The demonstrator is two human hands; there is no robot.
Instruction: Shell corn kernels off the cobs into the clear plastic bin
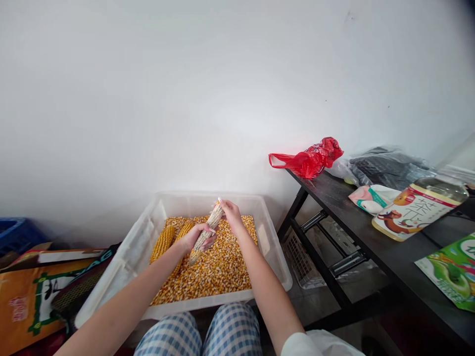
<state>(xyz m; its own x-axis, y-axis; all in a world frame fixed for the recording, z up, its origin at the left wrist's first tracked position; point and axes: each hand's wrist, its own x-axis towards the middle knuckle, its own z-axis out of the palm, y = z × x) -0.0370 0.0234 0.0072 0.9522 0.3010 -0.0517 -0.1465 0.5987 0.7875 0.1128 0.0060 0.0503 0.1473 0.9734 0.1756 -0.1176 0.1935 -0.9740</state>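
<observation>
A mostly stripped corn cob [206, 230] is held at a slant over a white plastic bin [272, 247]. My left hand [196, 237] is wrapped round its lower middle. Near the upper end, my right hand [230, 215] grips the same cob, fingers closed. A few yellow kernels still show at the cob's two ends. Loose corn kernels [222, 277] cover the bin's floor below my hands. To the left of my left hand, a full ear of corn [162, 243] lies on the kernels; a second ear [184, 230] beside it is partly hidden by that hand.
On the right stands a black table [356, 217] carrying a red plastic bag [313, 158], a labelled bottle [419, 207] and a green packet [454, 272]. Under it sits a basket [302, 259]. An orange box [22, 296] and a blue crate [18, 235] are at left.
</observation>
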